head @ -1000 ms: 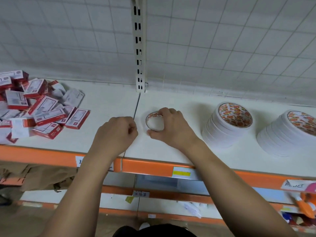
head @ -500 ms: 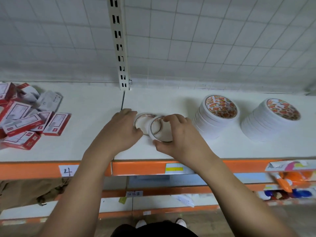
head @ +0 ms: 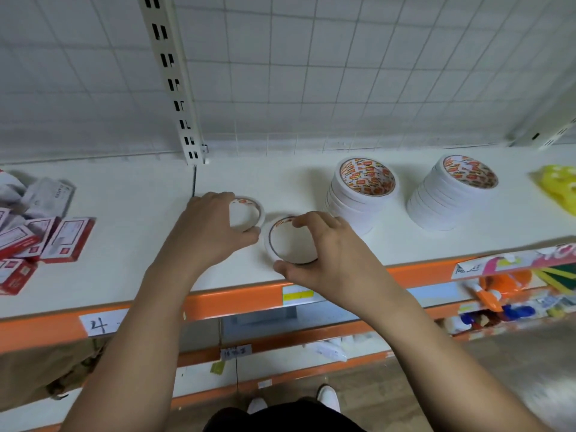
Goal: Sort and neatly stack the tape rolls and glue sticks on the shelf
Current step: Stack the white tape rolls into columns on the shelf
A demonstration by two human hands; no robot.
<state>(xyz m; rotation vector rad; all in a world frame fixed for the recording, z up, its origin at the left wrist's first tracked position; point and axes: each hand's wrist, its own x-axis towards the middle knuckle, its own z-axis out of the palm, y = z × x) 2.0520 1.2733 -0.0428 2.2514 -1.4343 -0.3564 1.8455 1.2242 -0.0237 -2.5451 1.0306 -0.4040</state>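
Note:
Two thin white tape rolls lie side by side on the white shelf (head: 131, 210). My left hand (head: 208, 232) grips the farther tape roll (head: 260, 210) by its left rim. The nearer tape roll (head: 267, 241) sits under my right hand (head: 330, 254), held between thumb and fingers. To the right stand two tall stacks of white tape rolls with red-orange printed cores, one stack (head: 358, 194) close to my right hand and a second stack (head: 452, 191) farther right. No glue sticks are recognisable.
Red and white boxes (head: 46, 235) lie scattered at the shelf's left end. A slotted upright post (head: 171, 76) rises behind the tape rolls. A yellow package (head: 558, 185) sits at the far right. The shelf's orange front edge (head: 237, 299) carries labels, with lower shelves beneath.
My left hand opened from a fist and took hold of one tape roll. The right hand drew the other tape roll toward the front edge, so the two rolls now lie apart.

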